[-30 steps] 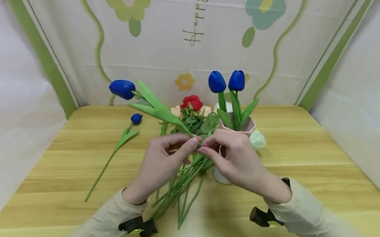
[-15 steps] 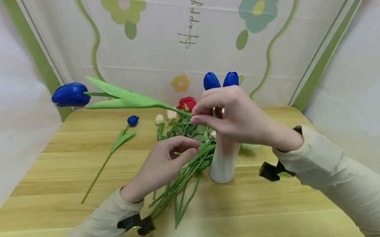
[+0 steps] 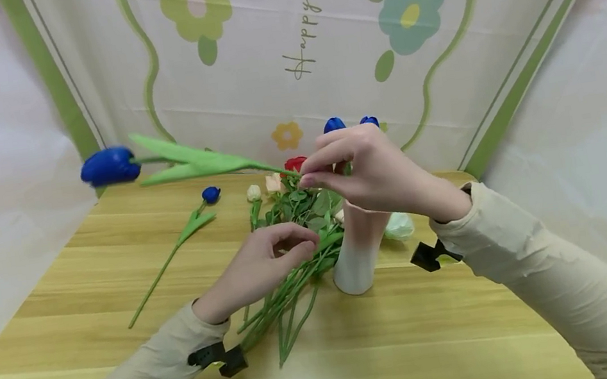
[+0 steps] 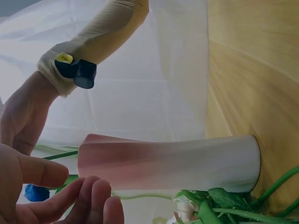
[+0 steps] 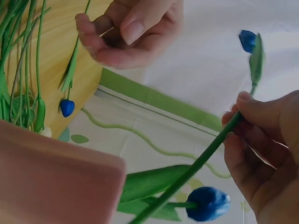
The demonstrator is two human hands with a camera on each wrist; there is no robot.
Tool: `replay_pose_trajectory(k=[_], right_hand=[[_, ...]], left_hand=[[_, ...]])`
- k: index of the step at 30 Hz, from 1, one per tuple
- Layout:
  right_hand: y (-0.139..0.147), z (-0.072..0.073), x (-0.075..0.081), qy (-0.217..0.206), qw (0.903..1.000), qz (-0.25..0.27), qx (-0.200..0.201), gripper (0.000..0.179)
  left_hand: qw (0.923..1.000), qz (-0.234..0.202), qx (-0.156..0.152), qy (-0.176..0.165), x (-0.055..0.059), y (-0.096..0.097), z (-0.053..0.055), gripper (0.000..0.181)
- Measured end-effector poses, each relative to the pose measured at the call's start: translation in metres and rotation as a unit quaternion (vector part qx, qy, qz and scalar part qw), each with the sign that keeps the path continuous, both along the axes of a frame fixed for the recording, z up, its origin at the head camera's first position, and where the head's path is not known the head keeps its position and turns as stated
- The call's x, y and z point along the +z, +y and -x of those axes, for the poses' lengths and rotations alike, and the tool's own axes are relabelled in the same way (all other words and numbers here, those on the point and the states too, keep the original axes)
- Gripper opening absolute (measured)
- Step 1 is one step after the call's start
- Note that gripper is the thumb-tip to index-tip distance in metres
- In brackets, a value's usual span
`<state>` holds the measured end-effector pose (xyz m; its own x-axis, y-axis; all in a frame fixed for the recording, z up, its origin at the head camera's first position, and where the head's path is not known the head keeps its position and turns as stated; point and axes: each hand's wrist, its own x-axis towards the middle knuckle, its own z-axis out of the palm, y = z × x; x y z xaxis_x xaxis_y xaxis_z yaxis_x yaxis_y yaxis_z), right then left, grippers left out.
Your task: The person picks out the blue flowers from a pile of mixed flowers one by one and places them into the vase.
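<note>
My right hand (image 3: 367,167) pinches the green stem of a blue tulip (image 3: 109,166) between thumb and fingers. The bloom points left, and the tulip lies nearly level in the air. In the right wrist view the rest of its stem (image 5: 201,158) runs past the fingers beside the vase. My left hand (image 3: 261,263), fingers loosely bent and holding nothing, hovers over a bundle of green stems (image 3: 290,298). A pink-and-white vase (image 3: 356,253) stands upright below my right hand, which partly hides two blue tulips (image 3: 334,124) in it.
One more blue tulip (image 3: 211,195) lies on the wooden table (image 3: 90,290) at left. A red rose (image 3: 295,164), pale blooms (image 3: 254,192) and leaves lie behind my left hand. A whitish bloom (image 3: 399,226) shows right of the vase. A printed cloth (image 3: 243,94) hangs behind.
My left hand has let go of the tulip, its fingers now apart from the stem. My right hand has risen with it above the vase, and the bloom has swung left and tilted toward level.
</note>
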<state>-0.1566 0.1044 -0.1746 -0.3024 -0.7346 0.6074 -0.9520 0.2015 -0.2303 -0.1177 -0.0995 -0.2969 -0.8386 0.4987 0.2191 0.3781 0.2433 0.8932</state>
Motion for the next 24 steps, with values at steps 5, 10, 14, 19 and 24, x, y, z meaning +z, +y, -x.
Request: replay_pose_trajectory(k=[5, 10, 14, 19, 24], right_hand=[[0.015, 0.002, -0.009, -0.001, 0.9979, 0.056, -0.031, 0.012], [0.03, -0.002, -0.018, -0.023, 0.9962, 0.062, -0.057, 0.015], [0.041, -0.006, -0.027, -0.03, 0.9924, 0.075, -0.093, 0.015], [0.053, -0.01, -0.035, -0.047, 0.9813, 0.132, -0.131, 0.014], [0.065, -0.012, -0.046, -0.073, 0.9613, 0.188, -0.187, 0.008]], left_hand=[[1.0, 0.005, -0.002, -0.006, 0.002, -0.001, -0.002, 0.02], [0.9999, 0.016, -0.003, -0.001, 0.002, -0.002, 0.0, 0.019], [0.9997, 0.022, -0.007, 0.006, 0.0, -0.002, 0.001, 0.018], [0.9998, 0.012, -0.016, 0.007, -0.001, -0.002, 0.002, 0.018], [0.9999, 0.006, -0.014, -0.006, -0.001, -0.002, 0.004, 0.015]])
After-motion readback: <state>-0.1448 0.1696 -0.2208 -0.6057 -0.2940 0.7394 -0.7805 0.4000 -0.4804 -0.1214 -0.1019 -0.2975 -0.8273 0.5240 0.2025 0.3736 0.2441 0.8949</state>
